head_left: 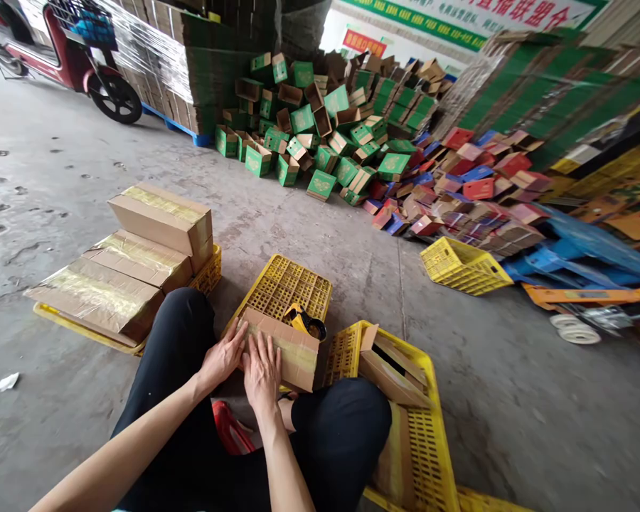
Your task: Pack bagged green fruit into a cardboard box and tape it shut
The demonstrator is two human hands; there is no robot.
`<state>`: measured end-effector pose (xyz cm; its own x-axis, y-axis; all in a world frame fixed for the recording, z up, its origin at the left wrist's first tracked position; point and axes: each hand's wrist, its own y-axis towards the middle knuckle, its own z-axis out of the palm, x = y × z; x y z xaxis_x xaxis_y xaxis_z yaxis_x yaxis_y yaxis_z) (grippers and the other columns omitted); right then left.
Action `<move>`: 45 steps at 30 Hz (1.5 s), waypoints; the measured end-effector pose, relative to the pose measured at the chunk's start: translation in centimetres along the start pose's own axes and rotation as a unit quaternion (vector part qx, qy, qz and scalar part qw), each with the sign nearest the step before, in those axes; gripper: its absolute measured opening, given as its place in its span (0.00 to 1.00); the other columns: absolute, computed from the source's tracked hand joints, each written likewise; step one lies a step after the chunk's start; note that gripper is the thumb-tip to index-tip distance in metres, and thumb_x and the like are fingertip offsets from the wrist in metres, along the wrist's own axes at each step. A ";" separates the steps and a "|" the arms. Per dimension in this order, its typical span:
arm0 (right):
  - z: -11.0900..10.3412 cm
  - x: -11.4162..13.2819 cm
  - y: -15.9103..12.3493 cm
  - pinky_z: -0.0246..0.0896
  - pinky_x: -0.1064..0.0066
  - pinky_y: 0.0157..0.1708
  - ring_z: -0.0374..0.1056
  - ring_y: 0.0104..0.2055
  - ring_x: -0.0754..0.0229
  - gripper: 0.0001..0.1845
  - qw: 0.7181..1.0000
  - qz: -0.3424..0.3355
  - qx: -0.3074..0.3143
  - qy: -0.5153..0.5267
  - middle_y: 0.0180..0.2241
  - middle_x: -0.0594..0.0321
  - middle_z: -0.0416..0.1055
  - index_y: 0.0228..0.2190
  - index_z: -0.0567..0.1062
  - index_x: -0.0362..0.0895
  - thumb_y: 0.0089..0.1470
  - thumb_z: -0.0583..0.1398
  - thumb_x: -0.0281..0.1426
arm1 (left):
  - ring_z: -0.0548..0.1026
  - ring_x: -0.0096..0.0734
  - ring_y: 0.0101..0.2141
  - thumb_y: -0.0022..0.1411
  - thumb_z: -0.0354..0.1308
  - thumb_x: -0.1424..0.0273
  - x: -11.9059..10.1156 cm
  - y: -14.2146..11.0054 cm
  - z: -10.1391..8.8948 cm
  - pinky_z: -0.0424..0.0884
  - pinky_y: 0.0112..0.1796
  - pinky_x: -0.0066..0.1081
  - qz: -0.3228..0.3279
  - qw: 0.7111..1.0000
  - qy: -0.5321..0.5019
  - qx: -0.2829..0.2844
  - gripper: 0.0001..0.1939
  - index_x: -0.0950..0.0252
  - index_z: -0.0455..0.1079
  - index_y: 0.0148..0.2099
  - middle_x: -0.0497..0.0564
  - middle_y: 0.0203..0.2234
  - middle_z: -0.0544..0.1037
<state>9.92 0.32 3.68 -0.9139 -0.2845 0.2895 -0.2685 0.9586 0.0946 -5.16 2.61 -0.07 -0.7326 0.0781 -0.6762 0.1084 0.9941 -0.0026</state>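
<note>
Both bare hands lie flat, fingers stretched out and slightly parted, on a long brown cardboard carton with yellowish tape [296,350]; the left hand [225,355] presses near its left end, the right hand [262,366] just beside it, and neither grips it. That carton sits between the person's knees, against the near end of the middle crate.

Largest beyond is a sprawling heap of green-and-brown cardboard boxes [302,119], with red and blue boxes [478,188] heaped to its right. A dark red scooter [45,62] stands at upper left. Nearer, a yellow plastic crate on the left [85,329] bears three taped brown cartons [157,217]; another on the right [440,434] holds a partly open brown carton [392,373]. Between them lies a yellow lattice-faced middle crate [299,282], bearing a yellow-and-black tape dispenser [299,318] just behind the carton. Smallest is a white scrap [8,382] on the floor.
</note>
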 end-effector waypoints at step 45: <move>0.5 -12.4 -6.1 0.72 0.59 0.52 0.78 0.53 0.41 0.46 0.882 0.324 -0.213 0.268 0.53 0.38 0.78 0.54 0.80 0.33 0.60 0.51 0.61 | 0.48 0.53 0.74 0.72 0.51 0.52 -10.3 -0.1 9.3 0.50 0.69 0.51 0.260 0.949 0.173 0.037 0.42 0.73 0.49 0.77 0.64 0.74 0.50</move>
<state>22.74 -1.96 -0.99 -0.5280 0.2503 0.8115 0.5010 0.8634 0.0596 8.64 0.99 0.10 -0.7421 0.5902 -0.3177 0.5540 0.8069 0.2048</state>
